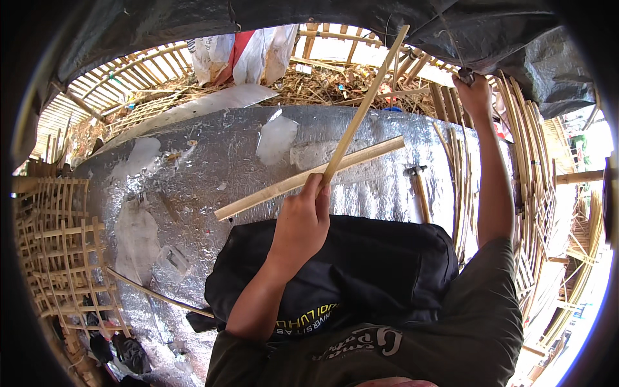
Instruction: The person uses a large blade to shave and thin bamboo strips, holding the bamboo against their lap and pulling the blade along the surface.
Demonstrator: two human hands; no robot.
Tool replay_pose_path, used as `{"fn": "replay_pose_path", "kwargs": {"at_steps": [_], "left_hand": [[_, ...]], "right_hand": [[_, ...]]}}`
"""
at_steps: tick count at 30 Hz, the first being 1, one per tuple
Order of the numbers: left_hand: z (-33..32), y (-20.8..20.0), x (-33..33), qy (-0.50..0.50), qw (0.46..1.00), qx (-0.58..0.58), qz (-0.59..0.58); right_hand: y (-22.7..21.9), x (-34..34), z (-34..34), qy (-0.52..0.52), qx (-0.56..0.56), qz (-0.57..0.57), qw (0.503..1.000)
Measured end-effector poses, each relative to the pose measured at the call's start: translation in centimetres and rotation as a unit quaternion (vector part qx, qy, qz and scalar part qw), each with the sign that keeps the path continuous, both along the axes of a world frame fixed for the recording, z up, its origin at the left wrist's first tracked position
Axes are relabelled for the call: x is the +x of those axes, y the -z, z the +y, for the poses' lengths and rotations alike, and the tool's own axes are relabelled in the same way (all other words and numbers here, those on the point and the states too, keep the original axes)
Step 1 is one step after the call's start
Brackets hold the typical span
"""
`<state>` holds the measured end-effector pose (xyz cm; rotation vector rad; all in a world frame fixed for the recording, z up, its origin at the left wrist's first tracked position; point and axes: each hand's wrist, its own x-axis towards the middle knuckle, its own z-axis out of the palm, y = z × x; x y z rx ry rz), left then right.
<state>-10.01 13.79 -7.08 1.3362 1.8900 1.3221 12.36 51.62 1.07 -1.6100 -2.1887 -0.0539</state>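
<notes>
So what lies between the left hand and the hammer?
Only bare silver sheeting lies between the left hand and the hammer, as the head view shows.

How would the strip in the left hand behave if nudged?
The strip looks fairly stiff, running straight without sag. Being slim, it is probably light. Its far end may swing, since the left hand grips near the other.

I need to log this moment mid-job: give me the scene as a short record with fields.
Left hand: holds raised strip, tilted up and right
Right hand: lifted, gripping a dark object; kind unclear
Second strip: crosses behind raised strip in view; contact unclear
Hammer: on foil sheet, right of both strips
Lattice: far left
</notes>
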Motion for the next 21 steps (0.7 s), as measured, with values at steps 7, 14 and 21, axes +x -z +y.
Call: {"fn": "replay_pose_path", "kwargs": {"at_steps": [7,14,21], "left_hand": [[0.1,0.5,0.6,-0.005,0.999,-0.023,0.050],[-0.1,0.1,0.8,0.026,0.999,-0.001,0.041],[-0.8,-1.3,0.7,0.056,0.996,-0.015,-0.073]], "right_hand": [[-0.8,-7.2,-12.9,-0.077,-0.134,-0.191,0.969],[0.5,-7.8,-11.8,-0.056,-0.113,-0.230,0.965],[-0.6,-6.6,-10.3,-0.047,-0.060,-0.221,0.972]]}}
